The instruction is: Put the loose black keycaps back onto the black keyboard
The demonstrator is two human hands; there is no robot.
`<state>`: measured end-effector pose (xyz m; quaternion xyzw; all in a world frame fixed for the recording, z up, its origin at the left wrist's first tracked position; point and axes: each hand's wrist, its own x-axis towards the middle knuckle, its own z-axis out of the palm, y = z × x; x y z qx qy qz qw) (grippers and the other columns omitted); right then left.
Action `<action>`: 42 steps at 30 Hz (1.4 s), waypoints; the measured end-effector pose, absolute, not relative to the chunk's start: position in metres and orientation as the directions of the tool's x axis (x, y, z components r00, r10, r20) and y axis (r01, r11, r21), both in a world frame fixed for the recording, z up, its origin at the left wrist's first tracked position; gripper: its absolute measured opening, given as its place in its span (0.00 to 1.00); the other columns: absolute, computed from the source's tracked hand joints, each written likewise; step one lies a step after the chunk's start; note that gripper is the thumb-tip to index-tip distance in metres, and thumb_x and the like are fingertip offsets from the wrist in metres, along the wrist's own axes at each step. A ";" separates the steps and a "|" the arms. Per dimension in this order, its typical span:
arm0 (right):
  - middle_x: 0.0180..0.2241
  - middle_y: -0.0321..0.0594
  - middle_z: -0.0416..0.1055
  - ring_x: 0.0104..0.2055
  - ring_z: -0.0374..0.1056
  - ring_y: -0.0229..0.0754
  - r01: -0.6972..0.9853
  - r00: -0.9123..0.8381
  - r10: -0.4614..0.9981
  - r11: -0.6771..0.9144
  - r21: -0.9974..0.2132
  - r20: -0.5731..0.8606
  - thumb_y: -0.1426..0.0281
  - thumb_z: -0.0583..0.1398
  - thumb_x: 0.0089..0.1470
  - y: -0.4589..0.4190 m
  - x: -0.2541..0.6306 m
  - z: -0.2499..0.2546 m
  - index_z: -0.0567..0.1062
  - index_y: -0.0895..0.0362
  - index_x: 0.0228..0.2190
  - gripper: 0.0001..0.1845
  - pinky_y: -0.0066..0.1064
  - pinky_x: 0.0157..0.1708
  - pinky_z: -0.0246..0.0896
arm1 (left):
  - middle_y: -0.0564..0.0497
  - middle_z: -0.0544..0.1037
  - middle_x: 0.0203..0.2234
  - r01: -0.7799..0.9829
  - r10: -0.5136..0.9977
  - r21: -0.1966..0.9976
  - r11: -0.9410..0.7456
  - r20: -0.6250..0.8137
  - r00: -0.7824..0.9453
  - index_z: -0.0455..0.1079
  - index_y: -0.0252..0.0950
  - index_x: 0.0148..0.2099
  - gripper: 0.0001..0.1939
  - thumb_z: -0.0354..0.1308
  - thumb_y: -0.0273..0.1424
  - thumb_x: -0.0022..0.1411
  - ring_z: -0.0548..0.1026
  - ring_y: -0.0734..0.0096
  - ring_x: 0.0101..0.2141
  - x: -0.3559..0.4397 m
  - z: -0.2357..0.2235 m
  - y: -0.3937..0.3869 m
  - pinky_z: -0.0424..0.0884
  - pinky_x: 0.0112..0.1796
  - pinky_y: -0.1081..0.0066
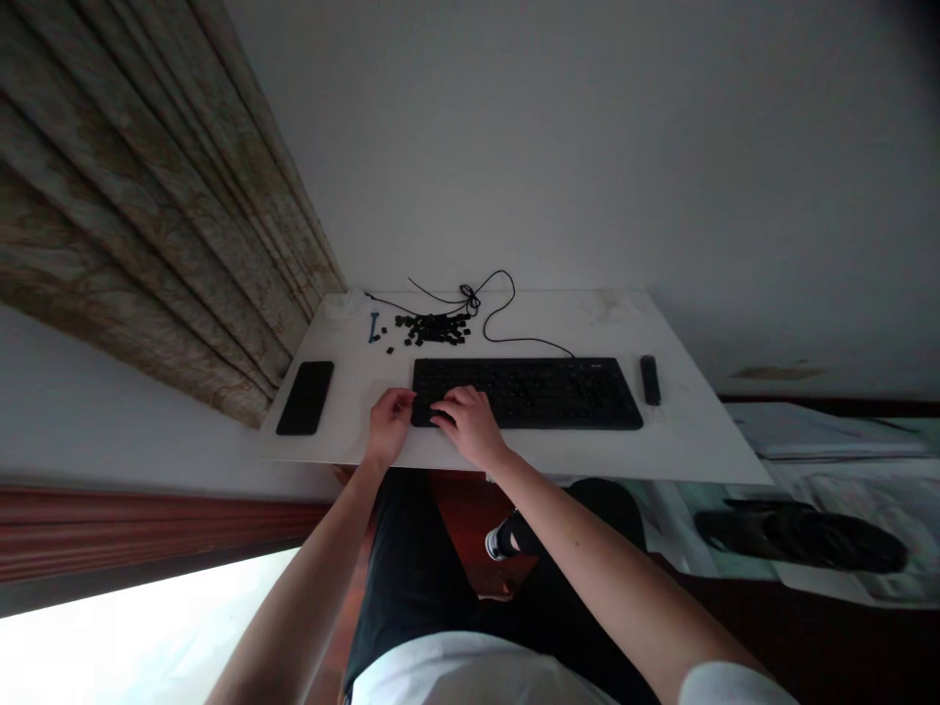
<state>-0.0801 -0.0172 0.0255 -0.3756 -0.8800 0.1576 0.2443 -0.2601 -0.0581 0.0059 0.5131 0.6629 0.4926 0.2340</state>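
The left grip [389,421] is held half-closed at the left end of a black keyboard [525,394], with its fingertips [406,399] placed against that end. The right grip [470,423] is laid over the left part of the keyboard, its fingers [442,415] curled down onto the keys. Whether anything is pinched by either grip cannot be told, as the fingertips are partly hidden.

The keyboard is set lengthwise near the front edge of a white bench [558,318], a little right of centre. Behind its left end, near the back edge, a heap of small black keycaps [433,329] is piled, with a few strays scattered to its left. Just beyond these lies a small blue tool [374,326]. A thin black cable [506,299] is looped and knotted along the back edge and is led to the keyboard's far side. A black smartphone [305,397] is placed at the left end of the bench, and a slim black stick [650,380] is stood just beside the keyboard's right end.
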 end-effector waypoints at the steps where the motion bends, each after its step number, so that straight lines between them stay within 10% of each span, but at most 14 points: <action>1: 0.41 0.44 0.72 0.46 0.62 0.48 0.587 -0.597 0.739 0.668 -0.457 0.312 0.64 0.63 0.60 -0.016 -0.083 0.025 0.82 0.51 0.42 0.10 0.39 0.43 0.53 | 0.50 0.78 0.35 0.463 0.915 0.886 -0.015 0.199 -0.351 0.74 0.38 0.41 0.11 0.53 0.25 0.58 0.75 0.67 0.37 -0.260 0.007 -0.058 0.72 0.43 0.65; 42: 0.44 0.46 0.71 0.49 0.60 0.49 0.646 -0.556 0.772 0.635 -0.424 0.308 0.64 0.57 0.64 -0.022 -0.082 0.018 0.82 0.52 0.40 0.13 0.43 0.46 0.51 | 0.49 0.76 0.41 0.652 0.949 0.738 -0.173 0.301 -0.089 0.79 0.43 0.37 0.05 0.61 0.30 0.59 0.71 0.59 0.47 -0.262 0.006 -0.055 0.67 0.52 0.55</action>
